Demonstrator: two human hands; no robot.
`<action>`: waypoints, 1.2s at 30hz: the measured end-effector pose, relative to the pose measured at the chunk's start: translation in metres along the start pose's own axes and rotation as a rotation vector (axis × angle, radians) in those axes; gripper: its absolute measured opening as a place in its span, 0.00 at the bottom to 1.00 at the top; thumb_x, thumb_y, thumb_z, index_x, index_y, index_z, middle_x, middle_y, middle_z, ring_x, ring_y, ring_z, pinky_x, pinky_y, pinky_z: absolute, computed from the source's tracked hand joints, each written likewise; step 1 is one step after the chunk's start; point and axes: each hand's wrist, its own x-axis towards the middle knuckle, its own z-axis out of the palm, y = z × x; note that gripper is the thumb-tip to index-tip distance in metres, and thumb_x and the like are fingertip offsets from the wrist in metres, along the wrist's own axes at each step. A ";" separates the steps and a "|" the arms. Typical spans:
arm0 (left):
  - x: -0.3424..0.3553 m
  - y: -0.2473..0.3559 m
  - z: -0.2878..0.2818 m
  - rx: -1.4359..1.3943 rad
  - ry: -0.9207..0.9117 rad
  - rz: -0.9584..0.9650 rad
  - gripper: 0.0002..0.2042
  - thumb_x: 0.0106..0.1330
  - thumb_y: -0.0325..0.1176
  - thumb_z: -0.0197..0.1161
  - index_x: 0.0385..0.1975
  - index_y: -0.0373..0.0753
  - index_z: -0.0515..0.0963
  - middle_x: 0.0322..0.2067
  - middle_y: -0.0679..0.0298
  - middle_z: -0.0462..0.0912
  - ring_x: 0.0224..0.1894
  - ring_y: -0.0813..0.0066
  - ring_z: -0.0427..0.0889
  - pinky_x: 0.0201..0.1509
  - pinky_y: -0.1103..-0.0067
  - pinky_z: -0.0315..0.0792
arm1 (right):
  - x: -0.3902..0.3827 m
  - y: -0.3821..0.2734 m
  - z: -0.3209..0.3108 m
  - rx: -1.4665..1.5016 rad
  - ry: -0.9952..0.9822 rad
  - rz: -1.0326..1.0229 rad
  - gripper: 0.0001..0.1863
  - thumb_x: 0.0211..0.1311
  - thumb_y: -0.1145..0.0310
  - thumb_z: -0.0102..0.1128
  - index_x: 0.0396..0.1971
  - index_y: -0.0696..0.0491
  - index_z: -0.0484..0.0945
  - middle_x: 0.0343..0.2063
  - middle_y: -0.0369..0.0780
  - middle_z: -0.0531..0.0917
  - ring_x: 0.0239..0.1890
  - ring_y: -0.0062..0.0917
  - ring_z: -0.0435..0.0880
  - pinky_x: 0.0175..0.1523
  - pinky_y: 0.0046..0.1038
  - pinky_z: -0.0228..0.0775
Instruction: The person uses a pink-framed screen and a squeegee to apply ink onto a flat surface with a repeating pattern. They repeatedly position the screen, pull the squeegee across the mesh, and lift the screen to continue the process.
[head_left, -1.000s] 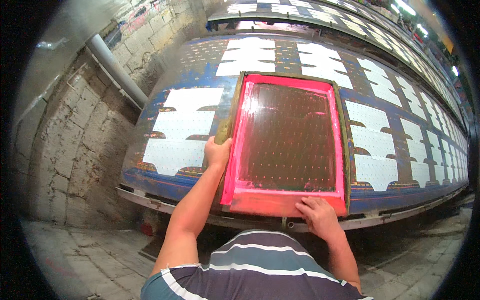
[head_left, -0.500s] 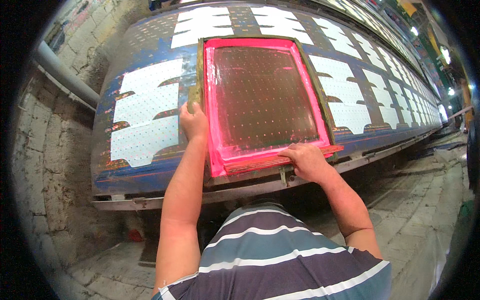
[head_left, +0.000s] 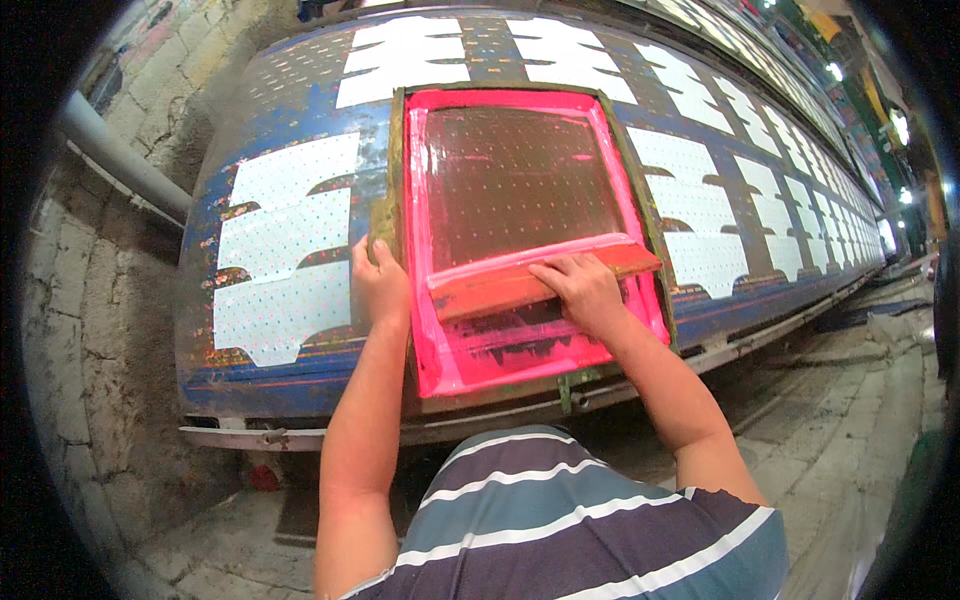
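Observation:
A screen-printing frame (head_left: 659, 300) with a dark mesh and bright pink ink round its border lies on the long printing table (head_left: 270, 110). My left hand (head_left: 381, 285) grips the frame's left edge, fingers along the greenish rail. With my right hand (head_left: 585, 290) I hold a reddish squeegee (head_left: 470, 291) that lies crosswise over the lower half of the mesh, fingers on its top. Pink ink streaks show on the mesh below the blade. White cut pieces with small dots (head_left: 275, 310) lie on the table left and right of the frame.
More rows of white pieces (head_left: 690, 85) run along the table to the right, with another table behind. A grey pipe (head_left: 125, 155) and a block wall (head_left: 90, 300) are on the left. A rail (head_left: 240, 437) edges the table's front, above a concrete floor (head_left: 830, 420).
The squeegee in my right hand has moved from the frame's near edge up to the lower-middle of the mesh, leaving pink ink behind it. My left hand stays on the frame's side.

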 end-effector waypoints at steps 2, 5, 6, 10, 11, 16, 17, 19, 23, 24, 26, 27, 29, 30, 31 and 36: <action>-0.001 0.000 0.000 0.050 0.027 0.047 0.19 0.85 0.37 0.55 0.64 0.29 0.81 0.56 0.43 0.89 0.60 0.45 0.88 0.67 0.60 0.78 | 0.033 0.027 0.014 -0.009 0.013 0.005 0.22 0.63 0.72 0.65 0.58 0.45 0.89 0.48 0.41 0.90 0.52 0.39 0.90 0.59 0.44 0.82; 0.002 -0.003 0.000 0.028 -0.015 0.008 0.20 0.86 0.37 0.54 0.64 0.28 0.81 0.57 0.43 0.88 0.61 0.46 0.87 0.68 0.61 0.77 | 0.086 0.069 0.035 -0.038 0.030 0.005 0.20 0.63 0.72 0.65 0.55 0.46 0.89 0.46 0.42 0.89 0.51 0.40 0.90 0.58 0.44 0.83; 0.004 -0.004 0.001 0.037 -0.015 -0.010 0.20 0.86 0.37 0.54 0.65 0.27 0.80 0.58 0.43 0.88 0.62 0.47 0.86 0.70 0.62 0.76 | 0.104 0.084 0.043 -0.068 0.081 -0.012 0.19 0.63 0.72 0.65 0.53 0.45 0.89 0.43 0.43 0.89 0.48 0.42 0.91 0.55 0.44 0.84; 0.002 0.000 0.001 0.019 -0.001 -0.063 0.20 0.87 0.36 0.55 0.64 0.25 0.81 0.59 0.46 0.89 0.62 0.55 0.86 0.70 0.65 0.76 | 0.170 0.144 0.071 -0.124 0.067 0.006 0.17 0.63 0.72 0.66 0.51 0.43 0.90 0.38 0.43 0.89 0.42 0.42 0.92 0.51 0.45 0.85; 0.001 0.003 0.000 0.009 -0.003 -0.060 0.19 0.87 0.36 0.55 0.64 0.26 0.81 0.59 0.48 0.89 0.61 0.57 0.87 0.69 0.66 0.77 | 0.186 0.158 0.078 -0.137 0.051 0.015 0.17 0.64 0.72 0.66 0.50 0.43 0.90 0.39 0.43 0.89 0.43 0.41 0.92 0.51 0.45 0.85; -0.004 0.016 0.000 -0.004 0.023 -0.155 0.18 0.88 0.36 0.56 0.62 0.26 0.82 0.53 0.55 0.90 0.56 0.67 0.86 0.66 0.70 0.78 | 0.263 0.216 0.101 -0.149 -0.019 0.065 0.26 0.58 0.78 0.67 0.57 0.44 0.88 0.42 0.45 0.89 0.46 0.44 0.92 0.53 0.47 0.87; -0.004 0.017 0.000 -0.019 0.029 -0.165 0.18 0.88 0.36 0.57 0.62 0.26 0.82 0.52 0.56 0.90 0.55 0.68 0.86 0.65 0.70 0.78 | 0.279 0.225 0.103 -0.187 -0.104 0.103 0.27 0.58 0.78 0.66 0.58 0.42 0.88 0.44 0.44 0.90 0.49 0.43 0.93 0.55 0.47 0.87; -0.004 0.016 0.001 0.018 0.053 -0.179 0.18 0.88 0.38 0.58 0.60 0.26 0.83 0.51 0.57 0.91 0.54 0.69 0.86 0.64 0.71 0.78 | 0.301 0.244 0.098 -0.096 -0.096 0.075 0.18 0.67 0.74 0.62 0.53 0.41 0.89 0.45 0.43 0.92 0.50 0.41 0.94 0.55 0.46 0.89; -0.002 0.008 0.000 0.095 0.092 -0.214 0.19 0.87 0.40 0.60 0.56 0.25 0.85 0.50 0.56 0.91 0.53 0.69 0.85 0.63 0.71 0.78 | 0.317 0.258 0.096 -0.089 -0.067 0.088 0.21 0.67 0.74 0.63 0.57 0.40 0.89 0.48 0.42 0.92 0.53 0.40 0.94 0.57 0.46 0.88; -0.001 0.007 0.001 0.138 0.100 -0.199 0.19 0.88 0.40 0.59 0.52 0.26 0.85 0.45 0.59 0.89 0.49 0.71 0.83 0.58 0.72 0.77 | 0.317 0.260 0.095 -0.083 -0.070 0.084 0.22 0.67 0.74 0.63 0.57 0.40 0.89 0.48 0.43 0.92 0.53 0.40 0.94 0.57 0.46 0.88; 0.002 0.007 0.002 0.221 0.117 -0.182 0.20 0.89 0.41 0.58 0.46 0.26 0.86 0.36 0.64 0.85 0.41 0.75 0.77 0.50 0.73 0.74 | 0.318 0.261 0.094 -0.072 -0.098 0.080 0.22 0.66 0.74 0.64 0.58 0.41 0.89 0.48 0.44 0.92 0.53 0.42 0.94 0.58 0.46 0.87; 0.003 0.008 0.003 0.224 0.109 -0.205 0.21 0.88 0.42 0.58 0.43 0.26 0.85 0.34 0.61 0.84 0.39 0.73 0.76 0.48 0.71 0.74 | 0.319 0.261 0.092 -0.070 -0.110 0.079 0.23 0.64 0.75 0.63 0.57 0.42 0.89 0.48 0.45 0.93 0.54 0.42 0.93 0.59 0.46 0.87; 0.004 0.011 0.004 0.221 0.093 -0.220 0.23 0.87 0.44 0.59 0.39 0.25 0.83 0.29 0.57 0.82 0.36 0.69 0.76 0.45 0.67 0.73 | 0.322 0.259 0.087 -0.074 -0.185 0.118 0.24 0.60 0.77 0.62 0.57 0.45 0.90 0.50 0.45 0.93 0.55 0.43 0.92 0.61 0.47 0.85; 0.005 0.012 0.005 0.231 0.098 -0.229 0.24 0.88 0.44 0.58 0.37 0.25 0.83 0.27 0.57 0.80 0.34 0.69 0.74 0.43 0.66 0.72 | 0.323 0.257 0.083 -0.061 -0.223 0.149 0.23 0.60 0.76 0.62 0.56 0.46 0.90 0.50 0.46 0.93 0.55 0.44 0.92 0.61 0.48 0.85; 0.006 0.012 0.006 0.233 0.107 -0.213 0.25 0.88 0.45 0.57 0.36 0.25 0.82 0.25 0.57 0.78 0.33 0.69 0.72 0.42 0.66 0.70 | 0.323 0.253 0.078 -0.049 -0.268 0.184 0.23 0.60 0.75 0.61 0.55 0.47 0.90 0.50 0.47 0.93 0.55 0.45 0.92 0.61 0.49 0.85; 0.009 0.002 0.006 0.225 0.102 -0.230 0.27 0.87 0.48 0.57 0.35 0.25 0.82 0.26 0.50 0.80 0.32 0.62 0.75 0.43 0.61 0.72 | 0.285 0.219 0.050 0.013 -0.403 0.194 0.18 0.59 0.69 0.63 0.48 0.50 0.93 0.48 0.51 0.94 0.53 0.47 0.94 0.59 0.51 0.87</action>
